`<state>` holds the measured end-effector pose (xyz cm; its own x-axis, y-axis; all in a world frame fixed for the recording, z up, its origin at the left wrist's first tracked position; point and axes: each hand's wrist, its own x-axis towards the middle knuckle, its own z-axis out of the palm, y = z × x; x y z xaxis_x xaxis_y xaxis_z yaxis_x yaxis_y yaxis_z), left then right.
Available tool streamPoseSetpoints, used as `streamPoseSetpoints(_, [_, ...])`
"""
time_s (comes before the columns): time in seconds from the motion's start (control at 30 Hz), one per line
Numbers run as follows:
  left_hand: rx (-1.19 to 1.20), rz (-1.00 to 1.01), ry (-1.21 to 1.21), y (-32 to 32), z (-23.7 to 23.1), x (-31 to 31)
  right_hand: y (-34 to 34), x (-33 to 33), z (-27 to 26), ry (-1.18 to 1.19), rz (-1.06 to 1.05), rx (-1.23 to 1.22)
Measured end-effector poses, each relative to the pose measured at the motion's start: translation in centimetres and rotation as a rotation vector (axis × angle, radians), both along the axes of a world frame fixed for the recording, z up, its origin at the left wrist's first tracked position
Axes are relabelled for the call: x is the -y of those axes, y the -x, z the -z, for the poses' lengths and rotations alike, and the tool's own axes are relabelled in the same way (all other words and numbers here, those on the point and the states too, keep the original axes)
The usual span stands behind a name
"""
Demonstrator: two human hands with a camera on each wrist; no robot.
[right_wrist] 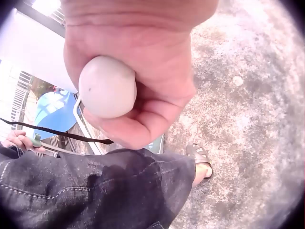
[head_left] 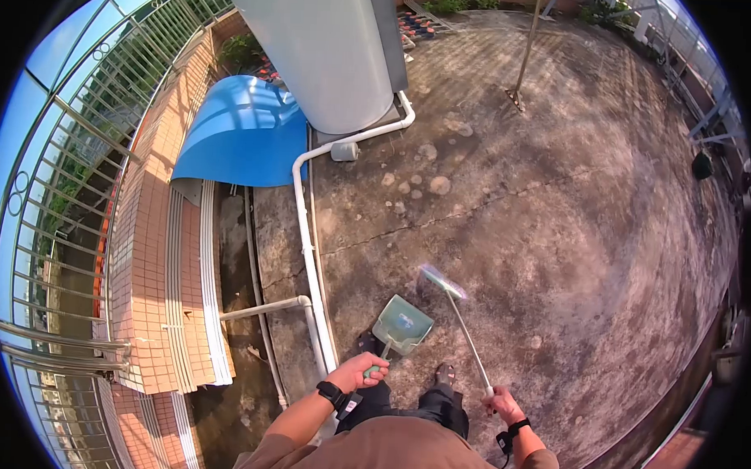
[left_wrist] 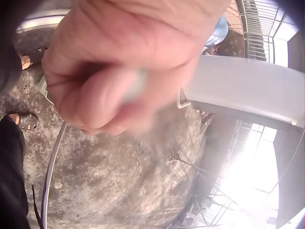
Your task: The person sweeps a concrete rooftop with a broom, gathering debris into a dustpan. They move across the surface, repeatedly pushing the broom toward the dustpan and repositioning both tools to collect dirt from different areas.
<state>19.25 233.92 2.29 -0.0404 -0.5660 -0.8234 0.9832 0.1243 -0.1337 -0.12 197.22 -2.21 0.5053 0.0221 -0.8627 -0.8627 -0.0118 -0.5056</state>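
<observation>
My left hand (head_left: 364, 372) grips the short green handle of a dustpan (head_left: 403, 325), whose pale green pan is low over the concrete in front of my feet. In the left wrist view the curled fingers (left_wrist: 95, 98) hide most of that handle. With my right hand (head_left: 506, 404) I hold a broom (head_left: 471, 341) near the top of its long pale stick. Its bristle head (head_left: 442, 282) lies on the ground ahead and to the right of the dustpan, a short gap apart. The rounded white handle end (right_wrist: 107, 88) pokes out of my right fist in the right wrist view.
White pipes (head_left: 307, 240) run along the floor on the left, beside a tiled ledge (head_left: 155, 268) and a metal railing (head_left: 72, 149). A large grey tank (head_left: 324, 59) and a curved blue sheet (head_left: 246, 139) stand ahead. Stained, cracked concrete (head_left: 574, 241) stretches right, with a pole (head_left: 526, 58) farther off.
</observation>
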Motion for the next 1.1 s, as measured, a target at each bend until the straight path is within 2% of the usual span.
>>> streamPoseSetpoints(0.03, [0.021,0.043,0.014,-1.4,0.2,-0.1,-2.2,-0.3,0.4,0.038,0.043,0.041])
streamPoseSetpoints(0.07, [0.027,0.069,0.017,-2.3,0.4,-0.4,-4.0,-0.8,1.6,0.066,0.211,0.078])
streamPoseSetpoints(0.1, [0.042,0.100,0.025,-3.8,0.3,-0.4,-6.7,-1.2,0.9,0.104,0.216,0.129])
streamPoseSetpoints(0.13, [0.062,0.168,-0.041,-5.3,-1.1,-0.1,-8.4,-1.2,2.5,0.124,0.278,0.204])
streamPoseSetpoints(0.17, [0.053,0.186,-0.030,-6.6,-0.5,-0.6,-10.3,-1.6,2.0,0.034,0.322,0.299])
streamPoseSetpoints(0.2, [0.051,0.236,0.010,-7.6,0.5,-0.8,-13.0,-3.1,0.6,0.142,0.469,0.170])
streamPoseSetpoints(0.23, [0.050,0.285,0.051,-8.5,1.1,-0.7,-13.6,-2.0,4.0,0.069,0.327,0.285])
streamPoseSetpoints(0.3, [0.069,0.335,-0.007,-10.7,1.1,-0.1,-16.4,-3.3,6.5,0.452,0.220,0.092])
streamPoseSetpoints(0.37, [0.043,0.343,0.046,-12.2,2.3,-0.2,-16.6,-4.9,10.9,0.640,-0.021,0.090])
streamPoseSetpoints(0.4, [0.080,0.366,0.042,-13.0,1.7,0.2,-16.5,-6.2,10.3,0.554,-0.058,0.040])
streamPoseSetpoints(0.43, [0.069,0.389,0.047,-13.7,1.8,0.4,-14.4,-6.4,13.9,0.831,-0.952,0.362])
streamPoseSetpoints(0.47, [0.073,0.397,0.040,-14.3,1.9,0.7,-11.1,-7.4,18.8,0.473,-0.217,0.137])
streamPoseSetpoints(0.5, [0.082,0.406,0.037,-15.0,2.1,1.3,-10.9,-9.6,14.9,0.430,-0.481,0.121])
streamPoseSetpoints(0.53, [0.094,0.431,0.033,-15.5,2.6,1.7,-9.8,-11.9,12.6,0.444,-0.641,0.123])
streamPoseSetpoints(0.6, [0.059,0.462,0.061,-16.7,3.4,2.6,-8.8,-15.7,4.5,0.192,-0.143,-0.202])
streamPoseSetpoints(0.63, [0.031,0.458,0.076,-17.4,3.7,3.4,-7.1,-16.4,2.1,-0.072,0.039,-0.062])
streamPoseSetpoints(0.67, [0.034,0.458,0.075,-17.8,3.8,4.0,-4.4,-16.6,3.6,0.030,-0.280,0.127])
streamPoseSetpoints(0.7, [0.049,0.467,0.052,-18.4,3.0,4.8,-4.0,-17.1,1.8,-0.095,-0.054,-0.096])
streamPoseSetpoints(0.77, [0.102,0.509,-0.013,-18.9,1.1,6.5,-3.7,-15.7,-1.8,-0.276,0.217,-0.198])
streamPoseSetpoints(0.83, [0.063,0.502,-0.042,-19.0,0.8,7.4,-2.0,-14.6,-0.3,-0.188,0.201,-0.153])
streamPoseSetpoints(0.87, [0.007,0.495,0.002,-19.0,2.3,7.3,-1.1,-14.0,0.6,-0.231,0.272,-0.084])
streamPoseSetpoints(0.97, [-0.052,0.529,-0.055,-18.2,0.9,9.5,-2.3,-10.7,-3.6,-0.332,0.450,-0.044])
streamPoseSetpoints(1.03, [-0.048,0.555,-0.065,-17.1,0.3,11.5,-1.3,-8.6,-1.7,-0.403,0.509,0.002])
streamPoseSetpoints(1.1, [-0.024,0.644,-0.104,-16.2,-2.1,14.5,-0.7,-6.1,-3.1,-0.406,0.624,-0.077])
